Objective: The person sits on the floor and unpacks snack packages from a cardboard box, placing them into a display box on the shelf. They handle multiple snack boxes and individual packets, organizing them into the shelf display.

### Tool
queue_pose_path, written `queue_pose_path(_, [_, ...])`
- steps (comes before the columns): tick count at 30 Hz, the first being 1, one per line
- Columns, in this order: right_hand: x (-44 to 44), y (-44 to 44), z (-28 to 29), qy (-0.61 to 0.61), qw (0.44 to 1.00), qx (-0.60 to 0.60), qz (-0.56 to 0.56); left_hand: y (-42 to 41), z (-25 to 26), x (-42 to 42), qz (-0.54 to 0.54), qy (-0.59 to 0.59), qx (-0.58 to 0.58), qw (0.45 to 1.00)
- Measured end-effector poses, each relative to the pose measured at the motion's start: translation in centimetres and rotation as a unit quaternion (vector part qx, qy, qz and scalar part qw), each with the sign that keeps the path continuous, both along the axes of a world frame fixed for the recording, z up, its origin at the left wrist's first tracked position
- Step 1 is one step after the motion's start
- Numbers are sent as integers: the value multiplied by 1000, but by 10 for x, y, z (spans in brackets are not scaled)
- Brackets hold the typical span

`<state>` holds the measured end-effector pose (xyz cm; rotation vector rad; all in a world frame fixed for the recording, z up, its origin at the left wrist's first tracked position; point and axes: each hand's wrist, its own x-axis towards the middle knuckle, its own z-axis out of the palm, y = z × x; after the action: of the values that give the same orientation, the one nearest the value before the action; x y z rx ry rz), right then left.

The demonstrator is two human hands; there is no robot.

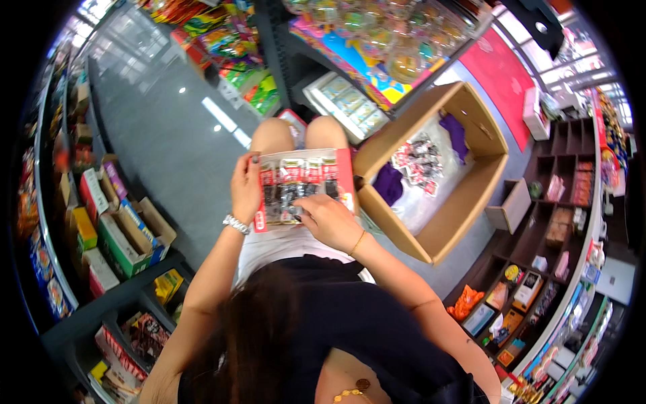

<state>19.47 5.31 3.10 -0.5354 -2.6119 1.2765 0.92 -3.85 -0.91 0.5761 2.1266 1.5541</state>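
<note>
A red and white cardboard display box (pixel 345 174) rests on my lap, with several small dark snack packets with red and white tops (pixel 291 174) lined up inside. My left hand (pixel 246 189) grips the box at its left edge, the thumb or a finger over the upper corner. My right hand (pixel 328 219) reaches over the lower part of the packets, fingertips touching them; whether it pinches one I cannot tell. To the right stands a large open brown carton (pixel 454 214) holding a loose pile of similar packets (pixel 421 161) on clear plastic, beside purple cloth or bags (pixel 388 184).
Ahead stand a white tray of small packs (pixel 348 103) and a rack of clear plastic balls (pixel 404 60). Shelves with opened boxes (pixel 128 237) are at my left. A dark compartment shelf (pixel 520 247) curves along the right, with a small grey bin (pixel 509 207) beside it.
</note>
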Motion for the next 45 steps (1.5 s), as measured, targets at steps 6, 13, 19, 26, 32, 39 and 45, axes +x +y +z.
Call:
queue_pose_path(6, [39,91,12,95,944,4,-317,-5,-11,-5,-11,22,9,1000])
queue_pose_path(13, [155,200,-143,-93,869,194,-446,6,6,1,-27,27,-10,999])
queue_pose_path(19, [147,202,-185,-274,879,271,-279,3,0,-1,-22,39,-1,999])
queue_pose_path(26, [112,199,-179,-390,852,260,-235,5,1,-1,-18,13,-7,1000])
queue_pose_path(32, [136,198,-141,-239,858,341,-301,0,-9,-5,-11,-4,-12,1000])
queue_pose_path(39, [140,158,-43,118,881,3,-459,2,-2,-2,-12,-9,-22,1000])
queue_pose_path(45, [67,69,40,321,820,-365,-302,2,-5,-1,-25,32,12,999])
